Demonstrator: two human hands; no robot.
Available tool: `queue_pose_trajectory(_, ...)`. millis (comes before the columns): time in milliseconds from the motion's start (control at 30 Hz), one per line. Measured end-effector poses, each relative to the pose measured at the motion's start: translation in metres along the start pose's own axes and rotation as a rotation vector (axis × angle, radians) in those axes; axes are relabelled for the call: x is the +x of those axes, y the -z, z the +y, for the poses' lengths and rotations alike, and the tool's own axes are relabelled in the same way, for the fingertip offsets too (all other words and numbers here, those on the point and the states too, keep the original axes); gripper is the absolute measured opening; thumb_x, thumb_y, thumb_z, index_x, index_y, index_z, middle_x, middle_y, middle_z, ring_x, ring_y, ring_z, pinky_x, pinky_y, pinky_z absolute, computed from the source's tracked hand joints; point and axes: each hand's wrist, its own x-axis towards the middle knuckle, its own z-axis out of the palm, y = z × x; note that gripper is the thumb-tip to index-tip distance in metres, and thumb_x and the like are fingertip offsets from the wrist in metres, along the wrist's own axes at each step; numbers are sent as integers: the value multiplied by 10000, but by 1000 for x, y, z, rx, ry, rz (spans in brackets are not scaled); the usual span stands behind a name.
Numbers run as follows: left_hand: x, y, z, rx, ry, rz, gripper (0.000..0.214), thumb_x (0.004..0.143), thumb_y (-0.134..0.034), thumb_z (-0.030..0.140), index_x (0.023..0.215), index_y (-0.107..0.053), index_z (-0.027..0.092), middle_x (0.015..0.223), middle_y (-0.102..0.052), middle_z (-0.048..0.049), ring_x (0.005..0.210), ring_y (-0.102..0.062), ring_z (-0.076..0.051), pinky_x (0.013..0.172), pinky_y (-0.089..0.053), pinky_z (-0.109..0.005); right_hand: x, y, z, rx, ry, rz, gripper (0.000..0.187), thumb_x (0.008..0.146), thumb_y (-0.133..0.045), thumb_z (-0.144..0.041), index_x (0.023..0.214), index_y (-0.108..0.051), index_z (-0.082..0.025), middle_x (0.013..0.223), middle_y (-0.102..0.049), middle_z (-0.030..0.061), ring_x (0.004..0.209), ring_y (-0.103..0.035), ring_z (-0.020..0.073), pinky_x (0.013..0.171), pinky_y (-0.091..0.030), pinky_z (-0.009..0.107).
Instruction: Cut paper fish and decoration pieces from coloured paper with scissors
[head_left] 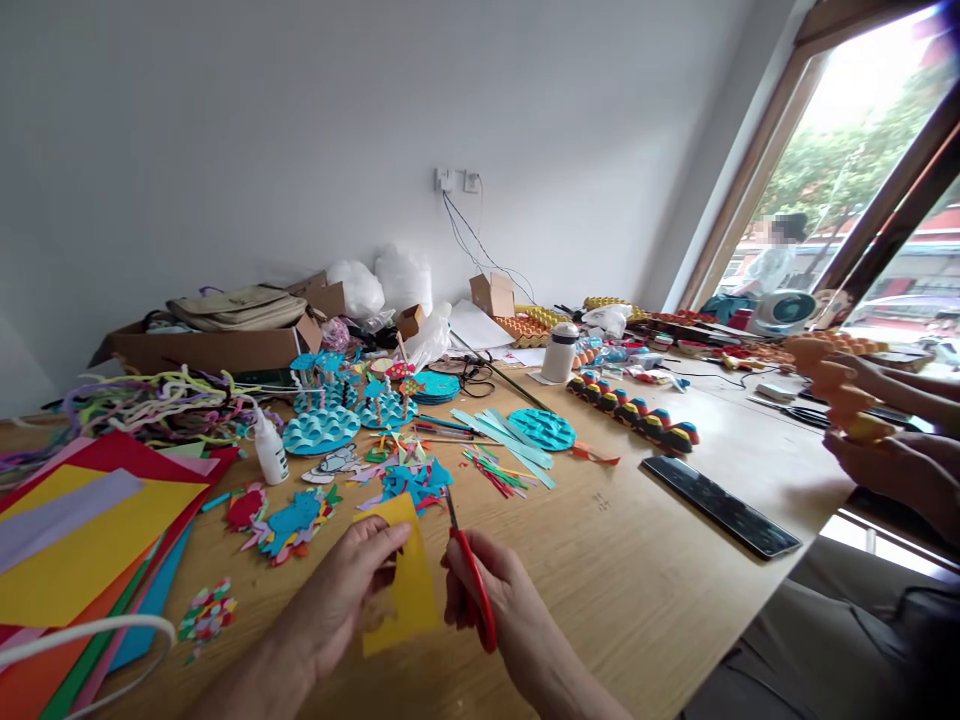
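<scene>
My left hand (356, 580) pinches a strip of yellow paper (412, 585) between thumb and fingers, above the front of the table. Red-handled scissors (472, 585) are gripped in my right hand (495, 600), their blades pointing up and away, just right of the paper and apart from it. Beyond my hands lie blue paper cutouts (416, 482). More cutouts, with a blue fish-like shape (294, 522) on top, lie to the left. Small colourful paper scraps (208, 612) are heaped near the front left.
Stacked coloured sheets (67, 540) cover the left side, beside a white glue bottle (270, 447). Blue egg-tray pieces (322, 430) stand behind. A phone (720, 507) and painted egg-carton row (634, 412) lie right. Another person's hands (862, 450) hold an orange egg-carton strip (829, 385).
</scene>
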Motion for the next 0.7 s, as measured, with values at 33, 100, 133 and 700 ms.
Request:
queue_pose_trajectory(33,1,2,7,4,-30,25,186,633,-684,281,565,-550,171,526,-622,34,508,-573,-113,543,-434,-221,0,3,-5,-6,20,29,369,690,-531,-513,667,-472,-149,488,-509,-22,439,-474,85,433,-352,194)
queue_pose_trajectory(100,5,7,21,-39,-110,65,173,601,-709,252,558,-562,171,506,-614,47,498,-568,-103,525,-429,-204,1,9,-16,-7,61,76,324,645,-605,-448,681,-477,-152,564,-553,-2,513,-502,100,479,-374,203)
queue_pose_trajectory(133,6,9,27,-68,-167,94,172,588,-717,240,549,-565,171,492,-604,57,492,-562,-94,518,-427,-191,2,12,-21,4,86,87,312,620,-637,-414,692,-477,-156,602,-567,2,543,-505,104,495,-377,206)
queue_pose_trajectory(700,4,0,21,52,-199,13,169,691,-628,314,621,-537,190,563,-539,64,510,-491,-89,517,-384,-199,25,-21,-29,59,154,-48,211,540,-584,-213,672,-421,-182,570,-425,-62,532,-426,88,526,-365,221)
